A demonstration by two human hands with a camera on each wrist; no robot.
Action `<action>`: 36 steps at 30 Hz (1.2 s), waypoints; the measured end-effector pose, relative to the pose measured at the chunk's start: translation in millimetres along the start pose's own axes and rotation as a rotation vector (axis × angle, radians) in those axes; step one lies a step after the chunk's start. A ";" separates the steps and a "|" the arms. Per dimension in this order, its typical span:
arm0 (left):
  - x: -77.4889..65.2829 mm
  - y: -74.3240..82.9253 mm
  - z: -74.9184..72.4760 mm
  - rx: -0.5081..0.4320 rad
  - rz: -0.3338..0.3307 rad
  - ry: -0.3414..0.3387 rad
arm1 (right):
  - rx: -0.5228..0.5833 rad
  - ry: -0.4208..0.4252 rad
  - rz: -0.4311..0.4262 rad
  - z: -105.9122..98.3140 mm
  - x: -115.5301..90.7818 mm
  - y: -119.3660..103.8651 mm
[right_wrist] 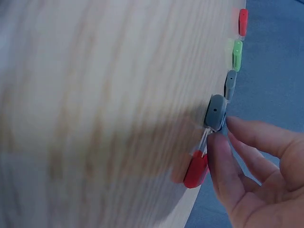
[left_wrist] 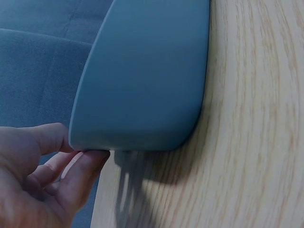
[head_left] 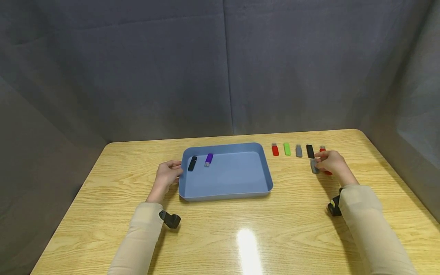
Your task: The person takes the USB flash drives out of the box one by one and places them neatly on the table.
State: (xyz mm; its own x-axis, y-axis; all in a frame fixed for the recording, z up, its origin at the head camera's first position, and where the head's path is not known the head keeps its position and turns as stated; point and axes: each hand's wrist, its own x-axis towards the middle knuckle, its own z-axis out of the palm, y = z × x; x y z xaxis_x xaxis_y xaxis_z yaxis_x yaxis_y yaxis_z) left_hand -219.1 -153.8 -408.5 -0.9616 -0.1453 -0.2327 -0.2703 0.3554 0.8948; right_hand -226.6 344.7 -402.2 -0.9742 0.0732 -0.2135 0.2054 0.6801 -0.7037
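My left hand is at the left side of a blue tray, pinching its wall with the thumb at the rim and fingers on the outside, as the left wrist view shows. Inside the tray lie a black USB stick and a purple USB stick. On the right, my right hand pinches the end of a grey USB stick low over the table. Close by that hand, partly covered in the head view, are a red USB stick and another red USB stick.
Along the table's back edge, right of the tray, lie a red stick, a green stick, a second grey stick and a black stick. A dark curtain hangs behind the wooden table.
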 end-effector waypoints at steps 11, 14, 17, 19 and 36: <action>-0.7 0.7 0.9 -0.005 -0.008 0.001 | 0.085 0.001 0.002 -3.4 -4.1 -19.6; -0.4 1.1 1.1 -0.003 -0.013 0.003 | 0.114 -0.004 -0.007 -1.2 -4.7 -30.8; -0.1 1.9 1.2 -0.007 -0.016 0.004 | 0.125 -0.003 -0.035 2.3 -4.7 -42.3; 0.0 2.0 1.4 -0.010 -0.014 0.004 | 0.128 -0.005 -0.056 5.4 -4.1 -50.0; -0.8 2.8 3.2 -0.004 -0.005 0.010 | 0.129 -0.022 -0.145 55.6 12.0 -113.3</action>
State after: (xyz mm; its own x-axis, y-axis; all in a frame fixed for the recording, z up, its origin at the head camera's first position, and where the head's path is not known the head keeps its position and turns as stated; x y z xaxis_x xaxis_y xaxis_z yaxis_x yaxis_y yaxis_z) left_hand -219.2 -149.7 -407.1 -0.9596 -0.1562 -0.2339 -0.2753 0.3510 0.8950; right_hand -256.4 228.0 -362.7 -0.9925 -0.0357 -0.1171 0.0745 0.5833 -0.8088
